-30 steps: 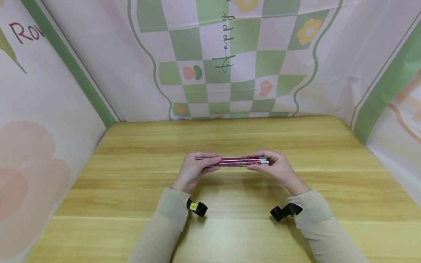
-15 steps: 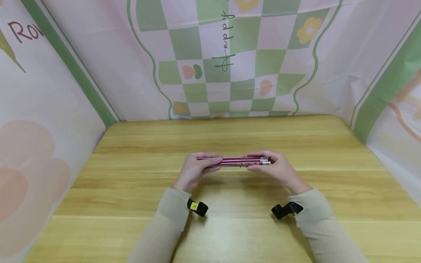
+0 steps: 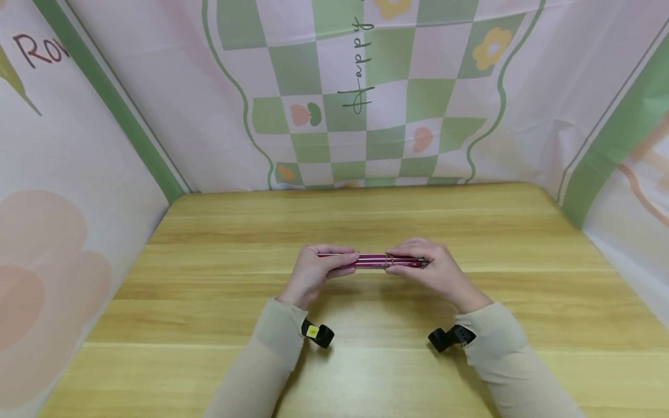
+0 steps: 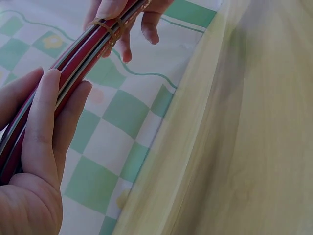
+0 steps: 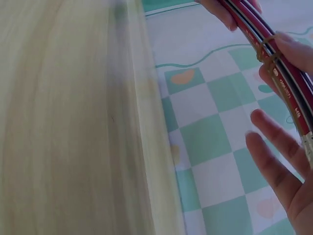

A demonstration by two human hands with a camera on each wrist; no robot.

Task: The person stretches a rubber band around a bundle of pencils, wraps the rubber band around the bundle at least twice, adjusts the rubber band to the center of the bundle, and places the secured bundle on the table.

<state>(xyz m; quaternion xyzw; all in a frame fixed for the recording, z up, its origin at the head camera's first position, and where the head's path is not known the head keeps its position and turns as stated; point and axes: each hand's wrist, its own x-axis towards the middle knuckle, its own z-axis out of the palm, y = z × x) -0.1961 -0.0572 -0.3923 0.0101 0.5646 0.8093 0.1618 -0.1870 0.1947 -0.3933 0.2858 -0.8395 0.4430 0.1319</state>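
A bundle of dark red striped pencils point(image 3: 372, 260) is held level above the table between my two hands. My left hand point(image 3: 315, 271) grips its left end, thumb along the near side. At the other end my right hand point(image 3: 438, 271) pinches the bundle between thumb and fingers, right by a brown rubber band point(image 5: 268, 50) looped around the pencils. In the right wrist view two lower fingers point(image 5: 276, 156) of that hand stand away from the bundle. Metal ferrules point(image 5: 308, 142) show at the right end; the left tips are hidden in the palm.
The wood-grain table point(image 3: 366, 371) spreads beneath both hands. A checked green and white cloth backdrop point(image 3: 345, 145) rises behind its far edge, with printed cloth walls at the left and right. Black camera mounts point(image 3: 444, 338) sit on both wrists.
My left hand has shifted slightly to the right. The right hand's fingers have moved left to the rubber band, and the bundle has turned a little, so its eraser ends show less.
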